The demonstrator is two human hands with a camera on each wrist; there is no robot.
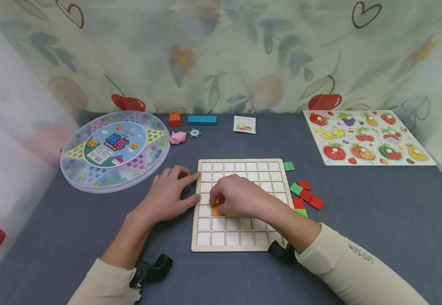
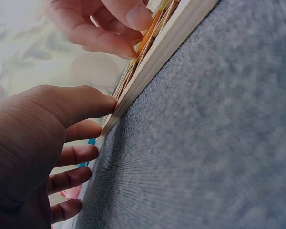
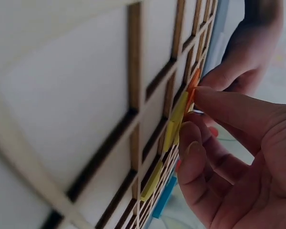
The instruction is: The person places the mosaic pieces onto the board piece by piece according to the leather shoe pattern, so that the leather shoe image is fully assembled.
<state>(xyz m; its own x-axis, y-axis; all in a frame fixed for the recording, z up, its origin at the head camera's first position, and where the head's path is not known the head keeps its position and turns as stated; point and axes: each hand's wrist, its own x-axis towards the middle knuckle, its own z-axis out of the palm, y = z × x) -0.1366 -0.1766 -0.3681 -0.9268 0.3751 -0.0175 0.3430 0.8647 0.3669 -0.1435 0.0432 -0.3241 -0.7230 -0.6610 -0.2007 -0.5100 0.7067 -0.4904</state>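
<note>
A wooden grid board (image 1: pixel 228 248) with white squares lies on the dark cloth. My right hand (image 1: pixel 240 195) reaches over its left part, thumb and fingertips pinching an orange square tile (image 1: pixel 217 211) at the grid. Close beside that tile, the right wrist view shows yellow tiles (image 3: pixel 151 183) tilted in the grid. At the board's left edge, my left hand (image 1: pixel 169 195) touches the rim with thumb and index finger extended. In the left wrist view, its other fingers (image 2: pixel 71 179) are spread and hold nothing.
Red tiles (image 1: pixel 316 202) and green tiles (image 1: pixel 289 166) lie right of the board. Behind it are a pattern card (image 1: pixel 244 125), blue block (image 1: pixel 202 120), orange block (image 1: pixel 175 120), poker chip (image 1: pixel 194 133) and pink pig (image 1: pixel 178 137). A round game box (image 1: pixel 156 159) stands left, a fruit puzzle (image 1: pixel 366 163) right.
</note>
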